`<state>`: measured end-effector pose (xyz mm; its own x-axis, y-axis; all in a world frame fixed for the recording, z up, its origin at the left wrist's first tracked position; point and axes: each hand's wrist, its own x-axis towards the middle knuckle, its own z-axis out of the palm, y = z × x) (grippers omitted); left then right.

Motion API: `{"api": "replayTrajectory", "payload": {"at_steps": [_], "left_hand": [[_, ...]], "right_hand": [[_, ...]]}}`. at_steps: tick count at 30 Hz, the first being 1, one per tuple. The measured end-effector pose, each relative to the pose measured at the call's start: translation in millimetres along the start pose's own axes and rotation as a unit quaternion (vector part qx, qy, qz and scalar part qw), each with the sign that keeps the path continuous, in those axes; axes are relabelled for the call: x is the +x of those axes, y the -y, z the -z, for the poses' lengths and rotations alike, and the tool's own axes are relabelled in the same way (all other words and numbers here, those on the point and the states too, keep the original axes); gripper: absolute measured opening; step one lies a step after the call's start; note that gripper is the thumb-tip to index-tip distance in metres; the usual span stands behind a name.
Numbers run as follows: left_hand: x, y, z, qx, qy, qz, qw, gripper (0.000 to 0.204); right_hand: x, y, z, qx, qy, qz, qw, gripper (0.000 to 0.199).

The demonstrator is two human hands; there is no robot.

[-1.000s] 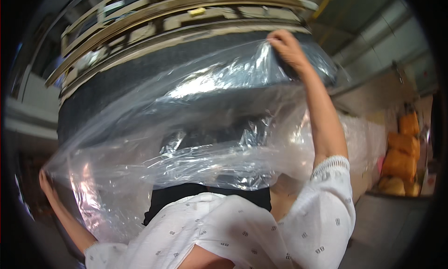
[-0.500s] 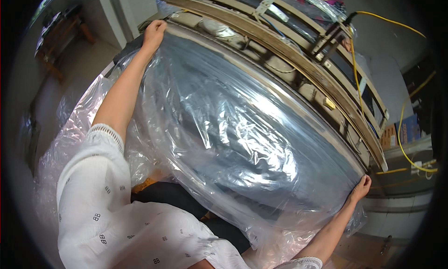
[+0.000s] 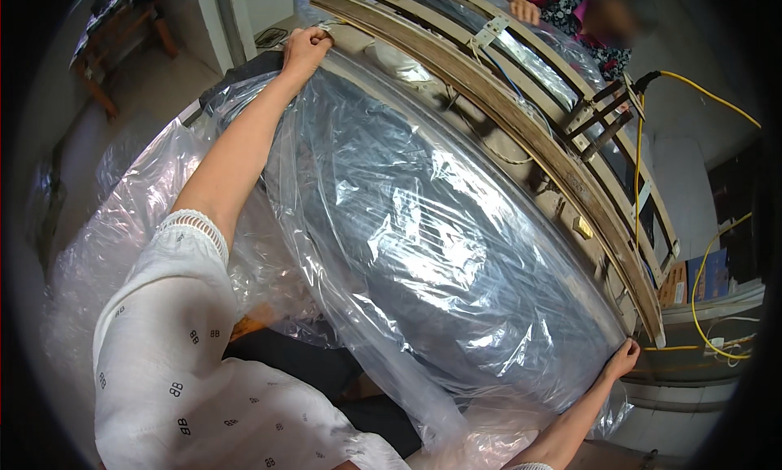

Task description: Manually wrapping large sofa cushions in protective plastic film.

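A wide sheet of clear plastic film (image 3: 423,250) is stretched between my two hands, its far edge drawn along a long ledge under a wooden frame. At the far left end, my left hand (image 3: 308,50) is closed on the film's corner with the fingers pinched. My right hand (image 3: 624,357) pinches the opposite corner at the right end of the ledge. Between them the film lies wrinkled and shiny over a dark surface, and its near part hangs in folds towards my lap.
A long wooden frame (image 3: 521,116) with metal brackets runs just beyond the film. Yellow cable (image 3: 639,169) hangs from its dark handle. Across it a person (image 3: 562,6) has one hand near the frame. More crumpled plastic (image 3: 122,217) lies at left; boxes (image 3: 707,274) stand at right.
Both hands have moved closer to the wooden frame, carrying the film's edge farther over the ledge. My view has shifted, and more of the person across shows.
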<state>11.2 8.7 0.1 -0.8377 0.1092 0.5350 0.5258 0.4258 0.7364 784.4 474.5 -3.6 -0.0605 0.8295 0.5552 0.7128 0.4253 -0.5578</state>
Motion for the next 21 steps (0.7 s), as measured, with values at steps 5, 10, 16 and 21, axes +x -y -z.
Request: {"api": "replayTrajectory", "payload": {"at_steps": [5, 10, 16, 21], "left_hand": [[7, 13, -8, 0.046, -0.067, 0.033, 0.996, 0.032], [21, 24, 8, -0.204, -0.009, 0.233, 0.951, 0.033], [31, 36, 28, -0.116, -0.077, 0.178, 0.974, 0.034], [17, 8, -3, 0.244, 0.057, 0.187, 0.950, 0.073]], "right_hand": [[3, -5, 3, -0.082, -0.046, 0.007, 0.996, 0.034], [9, -3, 4, -0.022, -0.017, -0.074, 0.997, 0.034], [2, 18, 3, -0.009, -0.021, -0.098, 0.995, 0.048], [0, 26, 26, 0.025, 0.029, -0.154, 0.987, 0.050]]}}
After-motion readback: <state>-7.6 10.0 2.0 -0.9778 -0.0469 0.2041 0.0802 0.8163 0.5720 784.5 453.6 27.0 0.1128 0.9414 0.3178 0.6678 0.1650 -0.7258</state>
